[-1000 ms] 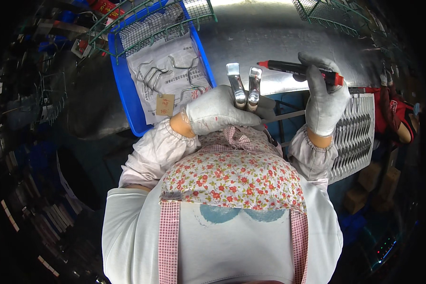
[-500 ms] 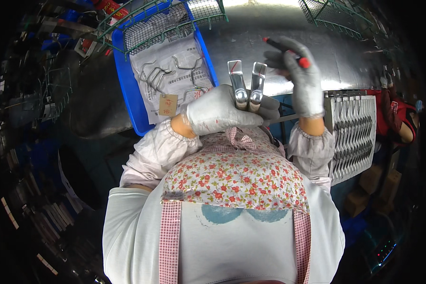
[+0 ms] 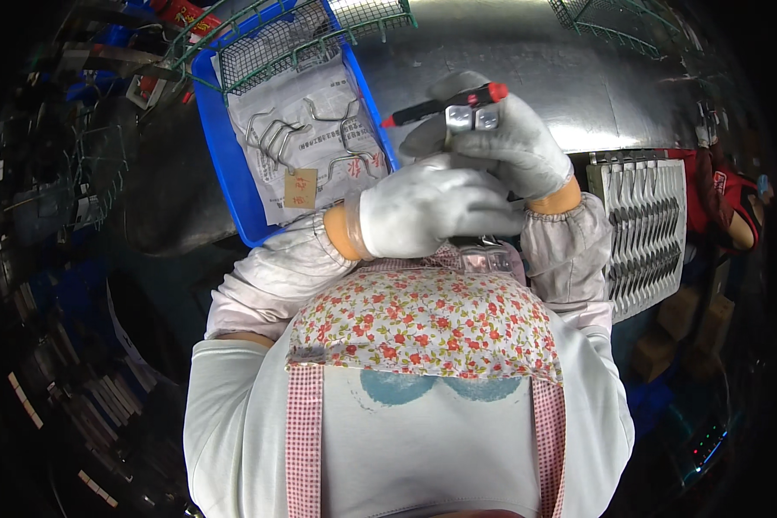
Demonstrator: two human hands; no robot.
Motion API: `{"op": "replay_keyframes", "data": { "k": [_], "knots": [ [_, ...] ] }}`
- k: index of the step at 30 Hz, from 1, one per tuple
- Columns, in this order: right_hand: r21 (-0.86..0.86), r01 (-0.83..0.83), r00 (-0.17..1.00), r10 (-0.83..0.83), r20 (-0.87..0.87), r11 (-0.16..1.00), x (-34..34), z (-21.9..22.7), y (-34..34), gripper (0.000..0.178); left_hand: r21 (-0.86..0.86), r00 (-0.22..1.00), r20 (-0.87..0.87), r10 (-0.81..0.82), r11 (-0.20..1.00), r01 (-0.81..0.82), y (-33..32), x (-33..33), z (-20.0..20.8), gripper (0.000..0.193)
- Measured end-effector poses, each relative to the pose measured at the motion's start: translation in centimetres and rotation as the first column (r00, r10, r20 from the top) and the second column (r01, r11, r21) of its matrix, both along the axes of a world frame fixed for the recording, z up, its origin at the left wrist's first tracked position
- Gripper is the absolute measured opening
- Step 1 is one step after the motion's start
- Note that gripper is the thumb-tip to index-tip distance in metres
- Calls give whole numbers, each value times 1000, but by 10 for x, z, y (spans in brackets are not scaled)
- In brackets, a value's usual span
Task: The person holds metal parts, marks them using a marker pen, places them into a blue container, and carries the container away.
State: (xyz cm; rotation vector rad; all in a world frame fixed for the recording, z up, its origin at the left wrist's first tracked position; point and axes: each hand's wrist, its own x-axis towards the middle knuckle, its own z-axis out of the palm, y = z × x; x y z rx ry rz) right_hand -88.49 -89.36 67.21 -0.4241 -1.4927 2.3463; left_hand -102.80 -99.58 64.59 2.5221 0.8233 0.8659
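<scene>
My left hand (image 3: 436,207), in a grey-white glove, is closed around two shiny metal handle-like pieces (image 3: 471,118) in front of my apron. Their broad ends show above the fingers, and their other ends stick out below; the middle is hidden by the gloves. My right hand (image 3: 522,142), gloved too, has come against the same pieces with its fingers bent around their upper part. A black marker pen (image 3: 432,110) with red ends lies across that hand, held between its fingers and pointing left.
A blue tray (image 3: 222,160) lined with printed paper stands left, holding bent wire pieces (image 3: 276,138) and a brown tag (image 3: 300,188). Green wire baskets (image 3: 293,52) overlap its far end. At right is a rack (image 3: 609,194) with rows of metal pieces. Another person (image 3: 738,198) is beyond it.
My right hand moved left and down onto the metal pieces with the marker pen. The pieces turned, so their flat faces show far less. My left hand rolled over, its back now up.
</scene>
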Motion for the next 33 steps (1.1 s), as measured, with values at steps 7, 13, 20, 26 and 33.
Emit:
{"op": "replay_keyframes", "data": {
  "k": [7, 13, 20, 26, 33],
  "knots": [
    [-130, 213, 964, -230, -133, 968, -4, 13, 18, 37, -492, 514, 585, 627, 778, -389, -12, -27, -13, 26],
    [-376, 167, 970, -221, -105, 911, -17, 9, 20, 33, -634, 404, 577, 710, 78, 769, -7, -16, 11, 45],
    [-470, 101, 991, -128, -26, 877, -29, 8, 12, 31, -359, 127, 502, 855, 73, 930, -1, 8, 26, 33],
    [-492, 40, 988, -108, -110, 870, -33, -9, 13, 30, -406, 73, 400, 913, 106, 908, -2, 12, 34, 28],
    [574, 670, 673, -712, -202, 471, 12, -6, 27, 49, -382, 43, 342, 939, 98, 919, 0, 12, 31, 27]
  ]
}}
